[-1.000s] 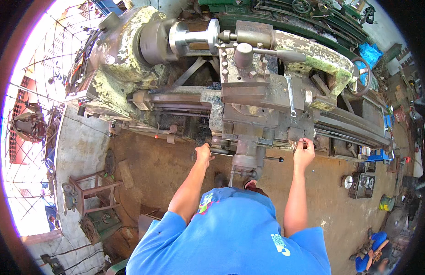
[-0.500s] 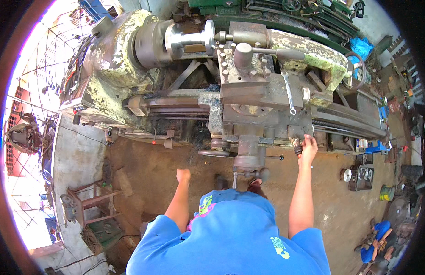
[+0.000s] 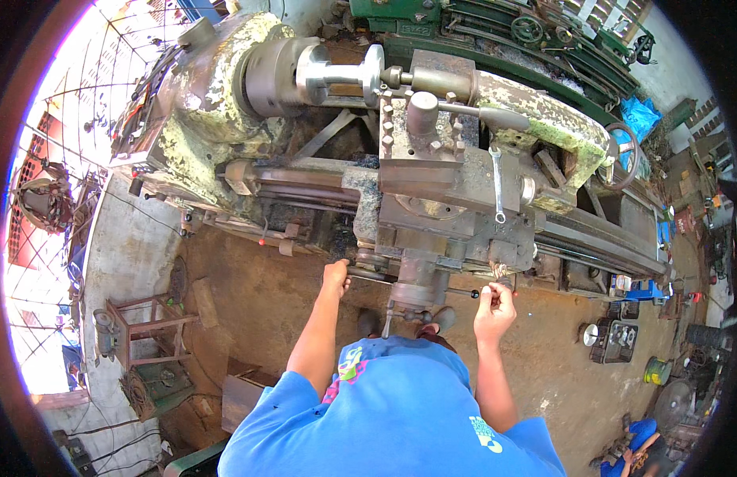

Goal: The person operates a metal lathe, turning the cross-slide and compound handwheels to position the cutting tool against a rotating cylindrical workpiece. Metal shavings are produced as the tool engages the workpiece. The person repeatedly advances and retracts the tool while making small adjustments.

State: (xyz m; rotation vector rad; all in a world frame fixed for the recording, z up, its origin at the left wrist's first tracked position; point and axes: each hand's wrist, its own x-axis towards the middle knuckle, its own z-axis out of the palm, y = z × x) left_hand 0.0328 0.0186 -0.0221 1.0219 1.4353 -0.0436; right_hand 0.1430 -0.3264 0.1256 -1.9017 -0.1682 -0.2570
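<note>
My left hand point(image 3: 336, 280) is closed on the left rim of a handwheel point(image 3: 372, 275) at the front of a metal lathe's carriage. My right hand point(image 3: 494, 312) has its fingers curled, just below a dark lever handle point(image 3: 504, 281) and beside a black ball knob point(image 3: 475, 294) on a thin rod; what its fingertips grip, if anything, is hidden. A flanged, shiny metal workpiece point(image 3: 340, 73) sits between the chuck point(image 3: 270, 78) and the tailstock centre point(image 3: 394, 77). Between my arms the cross-slide crank point(image 3: 390, 316) points toward me. A combination wrench point(image 3: 497, 187) lies on the carriage.
The tool post point(image 3: 422, 115) stands near the workpiece, its long handle reaching right. Behind is a green machine point(image 3: 472, 36). A wooden stand point(image 3: 149, 326) is at left on the floor; a tray of parts point(image 3: 615, 342) is at right. Another person point(image 3: 640, 437) crouches at lower right.
My left hand has risen from beside the handwheel onto its rim. My right hand has come down and left, off the upper part of the dark lever. The whole view has shifted slightly.
</note>
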